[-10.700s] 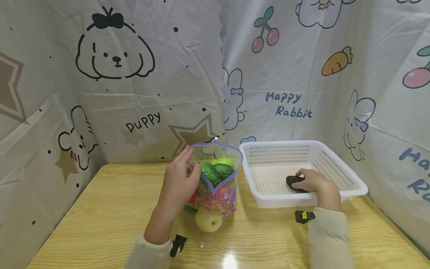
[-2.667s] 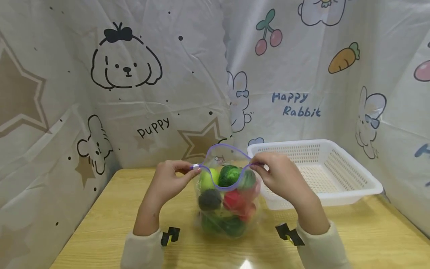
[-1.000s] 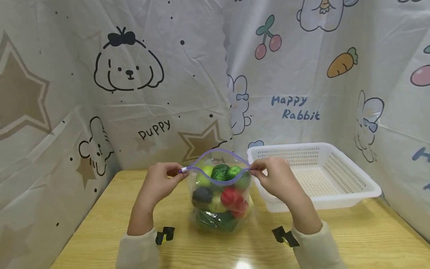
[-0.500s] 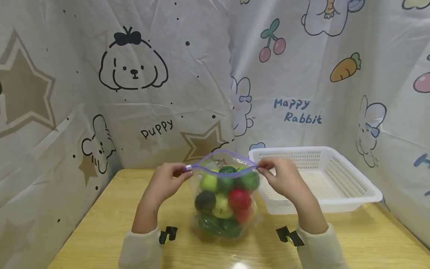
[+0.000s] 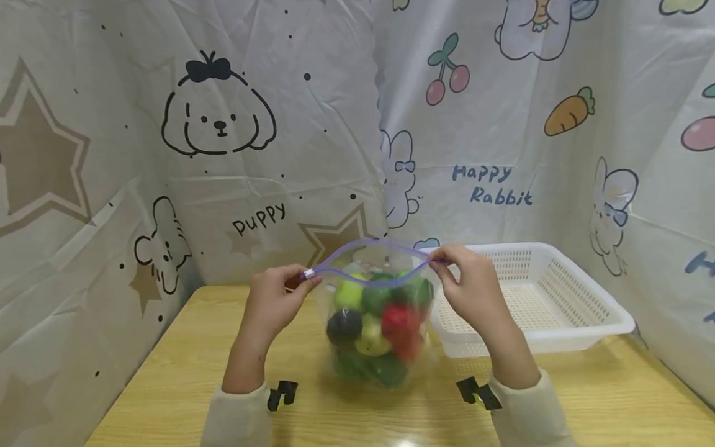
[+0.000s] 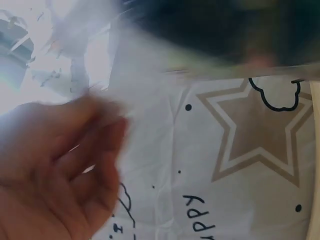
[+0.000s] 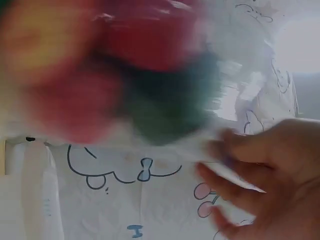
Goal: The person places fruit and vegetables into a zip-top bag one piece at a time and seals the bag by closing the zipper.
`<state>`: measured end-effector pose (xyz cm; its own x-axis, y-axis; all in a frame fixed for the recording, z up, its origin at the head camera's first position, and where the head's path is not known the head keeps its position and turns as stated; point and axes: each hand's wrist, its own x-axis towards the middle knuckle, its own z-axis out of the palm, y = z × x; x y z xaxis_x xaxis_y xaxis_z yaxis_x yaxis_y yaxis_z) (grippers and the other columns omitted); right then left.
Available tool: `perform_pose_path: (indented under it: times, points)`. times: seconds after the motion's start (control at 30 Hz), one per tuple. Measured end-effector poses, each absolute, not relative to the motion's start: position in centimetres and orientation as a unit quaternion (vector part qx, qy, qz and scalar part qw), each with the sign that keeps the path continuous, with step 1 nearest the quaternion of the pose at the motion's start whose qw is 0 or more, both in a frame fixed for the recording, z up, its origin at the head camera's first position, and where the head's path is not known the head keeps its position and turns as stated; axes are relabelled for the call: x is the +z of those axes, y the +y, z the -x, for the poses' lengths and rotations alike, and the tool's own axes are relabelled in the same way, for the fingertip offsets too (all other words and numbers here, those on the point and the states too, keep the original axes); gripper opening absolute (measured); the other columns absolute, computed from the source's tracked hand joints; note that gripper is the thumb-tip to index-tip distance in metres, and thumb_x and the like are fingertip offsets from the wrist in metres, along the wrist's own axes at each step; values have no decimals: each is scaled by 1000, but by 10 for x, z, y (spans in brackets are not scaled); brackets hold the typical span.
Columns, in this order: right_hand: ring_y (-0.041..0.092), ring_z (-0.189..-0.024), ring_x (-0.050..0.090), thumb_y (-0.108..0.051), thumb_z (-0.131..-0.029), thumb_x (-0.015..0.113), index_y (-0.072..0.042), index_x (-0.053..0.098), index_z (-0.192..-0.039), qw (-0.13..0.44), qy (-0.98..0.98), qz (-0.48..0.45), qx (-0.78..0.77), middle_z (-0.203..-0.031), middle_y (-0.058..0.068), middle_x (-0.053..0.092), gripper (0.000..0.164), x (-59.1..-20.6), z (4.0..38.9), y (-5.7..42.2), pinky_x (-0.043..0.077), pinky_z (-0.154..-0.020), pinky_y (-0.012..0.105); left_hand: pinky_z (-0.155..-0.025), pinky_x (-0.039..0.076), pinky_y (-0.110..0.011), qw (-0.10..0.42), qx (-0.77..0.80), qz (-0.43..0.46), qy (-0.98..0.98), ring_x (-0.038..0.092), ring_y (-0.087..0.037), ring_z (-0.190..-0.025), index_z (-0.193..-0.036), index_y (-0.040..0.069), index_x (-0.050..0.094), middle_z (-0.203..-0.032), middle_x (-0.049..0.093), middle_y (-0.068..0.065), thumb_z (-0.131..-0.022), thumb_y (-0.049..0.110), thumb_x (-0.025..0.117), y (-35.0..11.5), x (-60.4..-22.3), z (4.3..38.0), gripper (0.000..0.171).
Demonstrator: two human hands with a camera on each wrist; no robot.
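A clear zip bag (image 5: 385, 284) with a purple zip edge hangs between my hands, its mouth gaping. My left hand (image 5: 274, 298) pinches the left end of the zip beside a white slider (image 5: 309, 273). At the opposite end, my right hand (image 5: 472, 285) pinches the purple edge between thumb and fingertips. Produce fills the bag: a bright green fruit (image 5: 347, 293), a dark avocado-like one (image 5: 344, 326), a yellow-green apple (image 5: 372, 340), a red piece (image 5: 399, 323) and dark green vegetables. Both wrist views are blurred; red and yellow fruit (image 7: 45, 40) shows through plastic in the right one.
To the right of the bag stands a white perforated plastic basket (image 5: 558, 339), its left side partly behind the bag and right hand. The wooden table (image 5: 184, 366) meets printed cloth walls (image 5: 251, 180) at the back and sides.
Earlier, my right hand held a dark avocado-like item in the basket; now it grips the bag's zip edge. Over the last half second, my right hand has risen slightly with the bag.
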<state>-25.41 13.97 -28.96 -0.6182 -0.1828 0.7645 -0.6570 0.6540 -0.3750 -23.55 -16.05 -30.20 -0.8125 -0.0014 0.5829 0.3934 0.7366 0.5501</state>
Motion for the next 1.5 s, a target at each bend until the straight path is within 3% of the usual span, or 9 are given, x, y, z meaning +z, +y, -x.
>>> perform_pose_path:
  times: [0.23, 0.4, 0.5, 0.67, 0.8, 0.87, 1.03, 1.13, 1.5]
  points:
    - [23, -82, 64, -8, -85, 63, -5, 65, -98, 253, -879, -264, 305, -91, 12, 71, 13, -300, 256, 144, 55, -74, 48, -67, 56, -41, 174, -329, 131, -919, 64, -16, -82, -99, 18, 69, -90, 72, -3, -83, 46, 62, -162, -309, 237, 33]
    - [32, -105, 60, -36, -84, 65, -7, 33, -139, 136, -898, -256, 332, -124, 22, 59, 71, -301, 257, 158, 50, -87, 57, -88, 51, -52, 55, -346, 156, -923, 54, -26, -114, -146, 22, 26, -132, 55, -12, -65, 60, 72, -168, -316, 241, 101]
    - [37, -120, 49, -51, -76, 68, -7, 17, -146, 28, -907, -268, 324, -136, 24, 48, 97, -306, 257, 172, 43, -96, 62, -98, 43, -57, -29, -344, 183, -920, 43, -33, -126, -150, 21, 11, -146, 39, -17, -57, 57, 78, -169, -330, 247, 120]
    - [38, -127, 41, -50, -74, 70, -9, 28, -142, -72, -893, -338, 287, -137, 22, 49, 90, -321, 257, 170, 35, -103, 62, -109, 31, -57, -129, -355, 231, -897, 24, -34, -137, -150, 9, -3, -155, 17, -24, -62, 51, 78, -164, -369, 264, 126]
    - [37, -131, 37, -50, -73, 71, -13, 21, -145, -81, -874, -369, 304, -144, 22, 42, 96, -334, 260, 150, 32, -107, 59, -113, 21, -58, -140, -422, 242, -863, 12, -31, -140, -148, 12, -17, -157, 0, -21, -67, 43, 79, -160, -394, 275, 129]
    - [37, -131, 35, -50, -71, 72, -13, 15, -146, -71, -868, -378, 315, -146, 23, 39, 101, -337, 261, 143, 31, -108, 59, -112, 20, -60, -120, -459, 244, -846, 13, -32, -140, -149, 13, -11, -157, 4, -21, -68, 39, 79, -158, -399, 278, 124]
    - [31, -133, 33, -43, -68, 77, -20, 7, -148, -43, -849, -399, 344, -148, 18, 37, 109, -337, 269, 137, 29, -110, 57, -98, 44, -54, -59, -542, 271, -793, 48, -32, -120, -142, 16, 23, -135, 45, -22, -72, 25, 78, -155, -397, 284, 89]
    - [30, -133, 33, -41, -67, 79, -25, 4, -148, -43, -845, -398, 355, -146, 16, 39, 111, -336, 274, 137, 28, -110, 57, -85, 53, -47, -50, -576, 271, -770, 59, -29, -103, -131, 17, 34, -122, 54, -21, -74, 18, 77, -155, -396, 286, 71]
    - [24, -132, 36, -37, -60, 84, -31, 12, -147, -59, -837, -393, 377, -143, 10, 44, 113, -340, 280, 140, 28, -110, 56, -106, 33, -55, -122, -569, 317, -749, 46, -25, -120, -132, 18, 39, -130, 51, -10, -69, 15, 80, -148, -398, 290, 74]
